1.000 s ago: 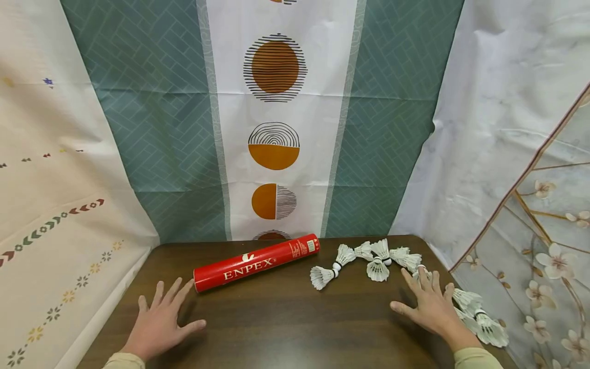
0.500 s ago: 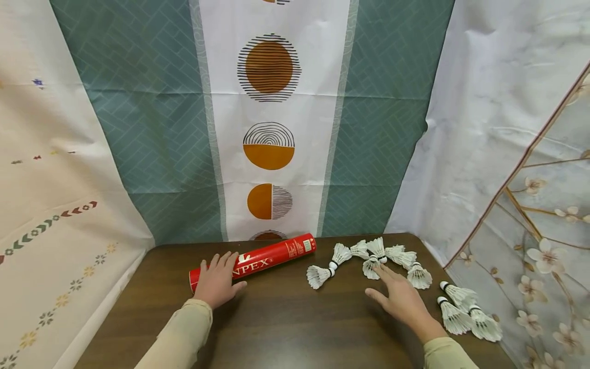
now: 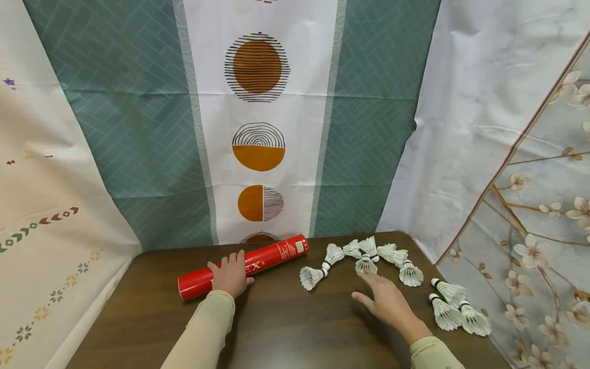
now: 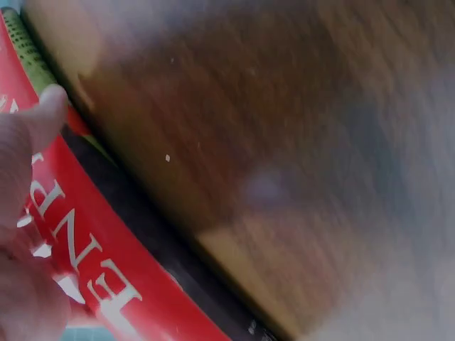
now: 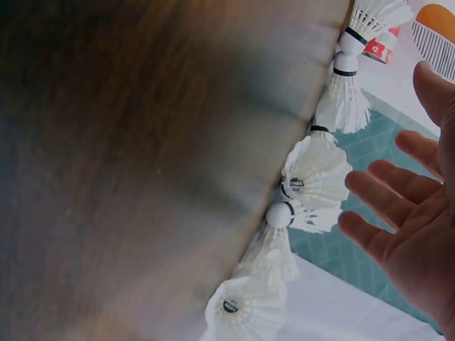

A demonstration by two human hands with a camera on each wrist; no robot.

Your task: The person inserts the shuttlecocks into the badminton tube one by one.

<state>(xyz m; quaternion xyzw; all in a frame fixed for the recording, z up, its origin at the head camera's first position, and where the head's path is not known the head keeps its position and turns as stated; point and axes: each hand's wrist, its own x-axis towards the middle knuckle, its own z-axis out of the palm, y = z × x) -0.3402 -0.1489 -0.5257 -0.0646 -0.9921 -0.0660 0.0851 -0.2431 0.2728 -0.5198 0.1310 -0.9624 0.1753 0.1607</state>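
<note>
Red tube (image 3: 276, 254) lies aslant at the far left of the dark wooden table (image 3: 295, 323), its right end farther off than its left. Left hand (image 3: 230, 274) grips it left of the middle, thumb against the near side, fingers curled over the far side. Right hand (image 3: 384, 300) palm down at right, fingers loosely spread, near a crooked row of white shuttlecocks (image 3: 367, 246); contact cannot be told. Three more shuttlecocks (image 3: 446, 313) clustered by the right edge. Green-and-white cloth (image 3: 369, 102) hangs at the far side, floral cloth (image 3: 530, 256) at right
</note>
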